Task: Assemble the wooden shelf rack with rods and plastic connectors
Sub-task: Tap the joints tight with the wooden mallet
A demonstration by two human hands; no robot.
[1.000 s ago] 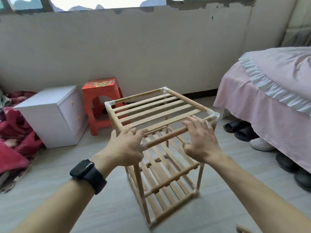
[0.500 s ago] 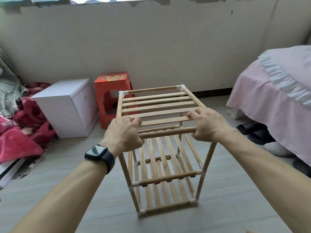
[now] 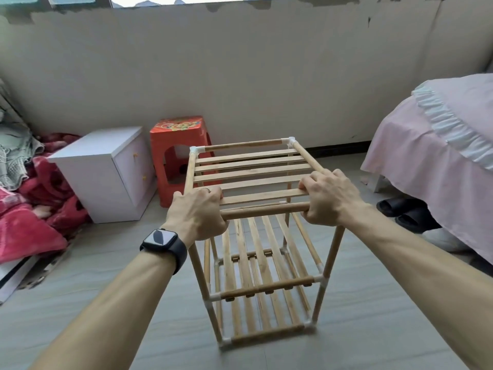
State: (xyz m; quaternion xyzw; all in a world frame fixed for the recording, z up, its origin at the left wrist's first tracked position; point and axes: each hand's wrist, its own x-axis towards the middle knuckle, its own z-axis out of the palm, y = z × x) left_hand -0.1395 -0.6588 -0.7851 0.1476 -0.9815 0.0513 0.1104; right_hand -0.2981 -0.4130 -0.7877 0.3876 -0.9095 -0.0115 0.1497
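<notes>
Wooden shelf rack [image 3: 253, 177]: standing upright on the floor [image 3: 373, 316] in the middle of the room, showing three slatted tiers one above another.
Front top rod [image 3: 264, 210]: running level across the near edge of the top tier, both of its ends lying hidden inside the grips.
Left grip [image 3: 197, 212]: closing around the left end of the front top rod at the near left corner, knuckles facing up, thumb tucking beneath the rod.
Right grip [image 3: 329, 198]: wrapping around the right end of the same rod at the near right corner, fingers curling over it from above.
Plastic connectors [image 3: 292, 141]: white, joining the rods at the corners; those at the two far top corners are showing plainly.
Smartwatch [image 3: 162, 240]: dark, sitting on the left wrist.
White cabinet [image 3: 106, 177]: standing on the floor to the left of the rack.
Red plastic stool [image 3: 178, 145]: standing just beside the cabinet, behind the rack's far left corner.
Bed [image 3: 426, 145]: wearing a pink cover with a white frill, filling the right side.
Dark slippers [image 3: 400, 209]: lying on the floor at the bed's edge.
Red blanket [image 3: 32, 222]: lying bunched on the floor at the far left.
</notes>
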